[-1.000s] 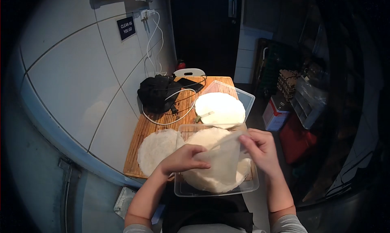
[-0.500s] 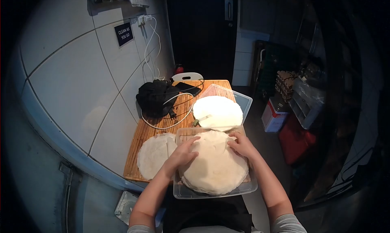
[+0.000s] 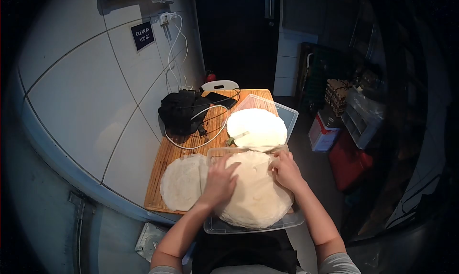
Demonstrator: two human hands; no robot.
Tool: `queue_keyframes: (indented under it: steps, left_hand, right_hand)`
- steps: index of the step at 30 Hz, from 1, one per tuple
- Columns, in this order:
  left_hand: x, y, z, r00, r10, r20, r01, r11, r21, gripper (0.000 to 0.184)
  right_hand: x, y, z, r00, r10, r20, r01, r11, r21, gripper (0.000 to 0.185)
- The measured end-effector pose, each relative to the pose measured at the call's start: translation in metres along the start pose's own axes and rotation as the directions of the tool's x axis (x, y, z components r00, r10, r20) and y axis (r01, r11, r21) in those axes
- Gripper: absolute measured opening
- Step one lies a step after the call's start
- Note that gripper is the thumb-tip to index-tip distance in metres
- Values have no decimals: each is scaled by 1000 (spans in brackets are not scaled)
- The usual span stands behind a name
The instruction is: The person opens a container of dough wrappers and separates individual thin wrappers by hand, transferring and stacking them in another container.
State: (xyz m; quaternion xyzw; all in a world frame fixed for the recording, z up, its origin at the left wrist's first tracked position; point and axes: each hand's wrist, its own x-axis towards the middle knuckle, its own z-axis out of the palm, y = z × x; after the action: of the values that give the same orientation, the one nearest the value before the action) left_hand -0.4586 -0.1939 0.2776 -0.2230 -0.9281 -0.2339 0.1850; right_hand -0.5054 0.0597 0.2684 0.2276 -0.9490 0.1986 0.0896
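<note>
A stack of round pale dough sheets lies in a clear plastic container at the table's near edge. My left hand is over the stack's left side, fingers apart, holding nothing. On the upper right edge of the stack, my right hand has its fingers pinched together; what they hold, if anything, is hidden. Left of the container, a thin round sheet lies on the wooden table. Beyond it, another round stack rests on a clear lid, with a small green-ended strip on top.
A black bag, a white cable and a dark phone-like object sit at the table's back left. The tiled wall borders the left. Boxes and a red container stand on the floor at right.
The translucent sheet lifted between both hands a second ago now lies flat on the stack. My left hand has shifted slightly, and my right hand's fingers have drawn together at the edge.
</note>
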Motion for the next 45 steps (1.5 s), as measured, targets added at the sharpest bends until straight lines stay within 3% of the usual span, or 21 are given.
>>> queue_keyframes:
  steps: [2,5,9,12,15,18,21,25,28,31,34,37,38,41,42,44,45]
  left_hand:
    - [-4,15,12,993,106,60,-102,993,-62,55]
    - [-29,35,29,924,209,319,-234,971,42,67]
    - [-39,31,28,872,269,409,-293,956,-3,76]
    - [-42,40,16,809,337,481,-372,928,-24,77]
    - [-44,45,10,772,345,533,-413,911,9,77]
    - [-47,44,15,779,354,518,-428,904,26,77]
    - [-46,43,13,778,352,521,-430,902,33,77]
    - [-48,41,16,791,359,496,-429,903,30,76]
    - [-48,43,17,784,353,510,-430,902,37,76]
    - [-48,44,15,782,345,519,-428,903,44,76]
    - [-50,43,16,788,344,511,-424,905,44,76]
    - [-49,44,15,795,346,499,-421,906,43,77]
    - [-49,45,14,796,347,496,-421,906,40,77]
    - [-48,46,12,794,339,504,-415,909,42,78]
    - [-48,45,13,796,342,500,-417,908,42,78]
    - [-50,44,14,800,348,488,-418,908,38,79]
    - [-50,44,15,804,346,483,-417,908,43,79]
  right_hand:
    - [3,-6,7,1000,-2,-21,2,1000,-1,32]
    - [13,-4,19,989,51,-136,-55,998,-29,40]
    - [17,-9,8,974,60,-217,-56,998,23,37]
    - [15,-7,0,993,-108,37,107,993,47,30]
    - [31,7,9,990,-124,74,124,992,4,20]
    - [55,17,19,999,19,39,-25,987,162,17]
    - [63,23,12,967,-14,255,-51,968,245,20]
    - [53,25,14,982,26,190,-142,764,629,23]
    - [51,31,8,961,-99,257,-4,927,374,26]
    - [57,40,21,959,-185,214,130,960,246,29]
    - [66,30,29,994,90,57,-103,940,326,29]
    - [64,12,39,910,231,-344,-111,936,335,28]
    - [60,9,39,893,123,-432,-31,976,214,27]
    - [41,-1,10,982,29,-188,0,988,153,23]
    - [35,-9,-2,999,33,30,-38,984,174,22]
    - [20,-21,-19,890,28,455,-124,975,183,20]
    - [19,-15,-13,929,-40,369,-34,981,192,21]
